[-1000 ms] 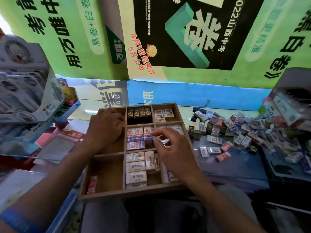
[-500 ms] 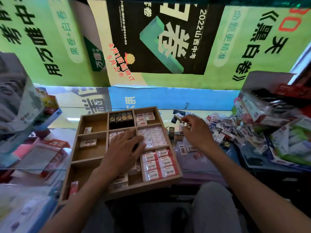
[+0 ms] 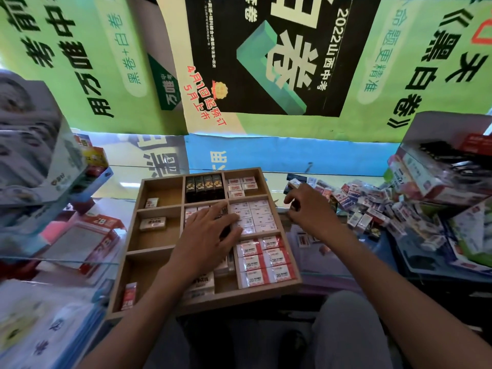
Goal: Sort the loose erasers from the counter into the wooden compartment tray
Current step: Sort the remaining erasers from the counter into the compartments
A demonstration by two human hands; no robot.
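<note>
A person's left hand (image 3: pixel 213 233) lies flat, fingers spread, across the wooden tray (image 3: pixel 133 235); the right hand (image 3: pixel 308 209) reaches the eraser pile (image 3: pixel 372 206), grasp unclear. Small, light, wrapped blocks likely pinch easily by their long sides.

Bare hands (image 3: pixel 210 235) and forearms, no sleeves; grey trousers (image 3: pixel 351 328).

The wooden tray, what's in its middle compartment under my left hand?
The left hand lies flat over the wooden tray's centre cell. Pale-wrapped erasers peek out at its far edge; the rest beneath the palm is covered.
</note>
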